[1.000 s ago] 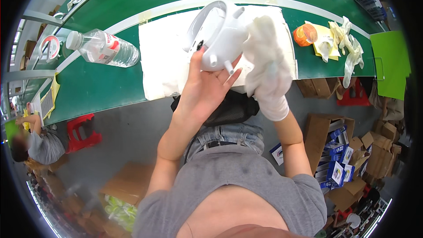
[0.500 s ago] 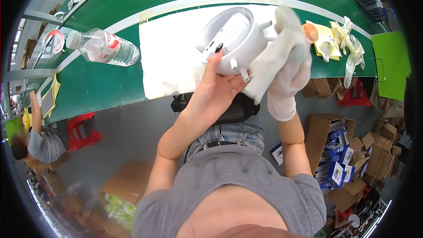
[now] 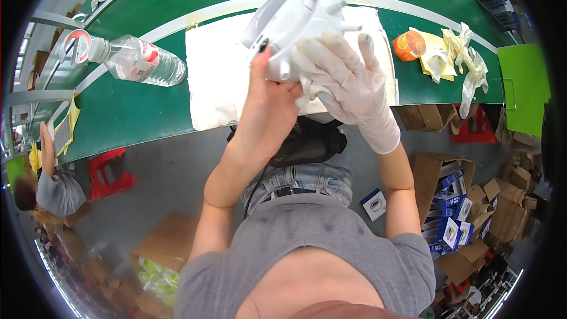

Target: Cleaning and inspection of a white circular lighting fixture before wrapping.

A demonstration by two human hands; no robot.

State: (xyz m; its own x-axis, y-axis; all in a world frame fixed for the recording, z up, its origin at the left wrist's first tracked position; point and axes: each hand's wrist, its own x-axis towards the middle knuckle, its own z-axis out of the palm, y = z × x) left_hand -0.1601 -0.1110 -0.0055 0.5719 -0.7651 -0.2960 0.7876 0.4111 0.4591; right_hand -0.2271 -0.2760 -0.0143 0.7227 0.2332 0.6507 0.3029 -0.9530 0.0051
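Note:
A white plastic housing (image 3: 295,29), round with a rim, an oval inner part and short pegs on its outside, is tilted up above a white sheet. My bare left hand (image 3: 269,100) is closed around its near left side, thumb on the edge by a small dark slot. In a white glove, my right hand (image 3: 348,80) presses against the near right side of the housing. Under its fingers a bunched white cloth (image 3: 313,90) shows in part; the palm hides the rest. One gloved finger sticks out to the right.
The white sheet (image 3: 215,82) lies on the green table (image 3: 136,112). A clear water bottle (image 3: 142,62) lies left; an orange see-through container (image 3: 409,45) and used gloves (image 3: 472,71) are on the right. Below stand cardboard boxes (image 3: 428,183). At far left a person (image 3: 56,192) sits.
The housing has moved up and left in my left hand and tilted. My right hand has turned and come down onto its side, with the cloth now bunched under the fingers.

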